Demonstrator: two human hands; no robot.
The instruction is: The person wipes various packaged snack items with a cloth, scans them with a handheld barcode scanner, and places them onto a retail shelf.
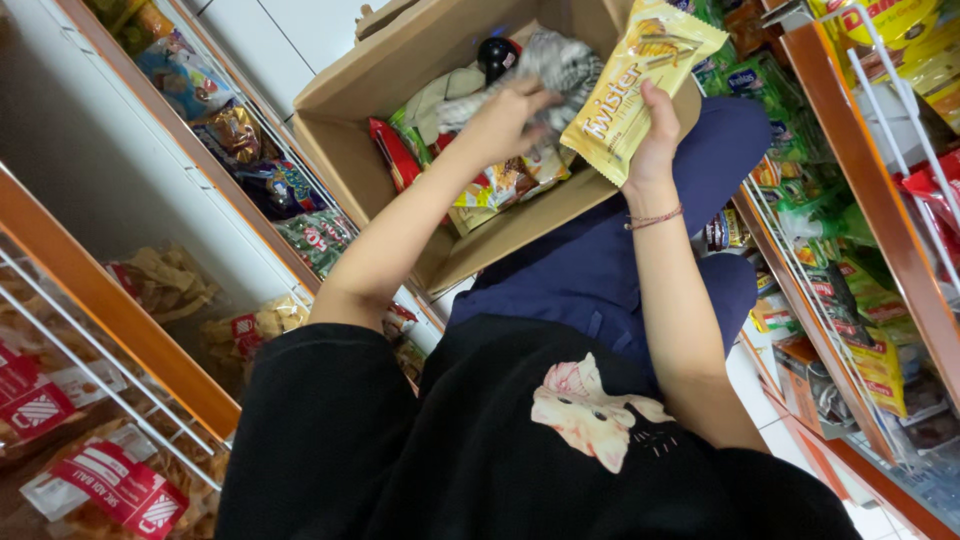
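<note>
Head-camera view, looking down: the person's right hand (652,135) gripped a yellow snack packet (640,80) by its lower edge, fingers closed on the wrapper and holding it up above the far rim of an open cardboard box (345,95). The left hand (505,120) reached into the box, fingers curled over a grey-and-white striped soft item (560,62) lying on top of the contents; whether it was gripping that item or only pressing on it could not be told. A thin red string bracelet (653,218) circled the right wrist. Inside the box, under the hands, lay a jumble of snack bags (490,185) in red, green and orange, with a dark round object (497,55) near the back. The box rested on the person's lap, against dark blue trousers (600,270); a black top with a cat print (590,410) filled the foreground. Orange-edged shop shelves (120,310) stocked with packaged snacks ran along the person's left side, and a second shelf unit (860,200) of green and yellow packets stood close on the right, above a white tiled floor (270,40).
</note>
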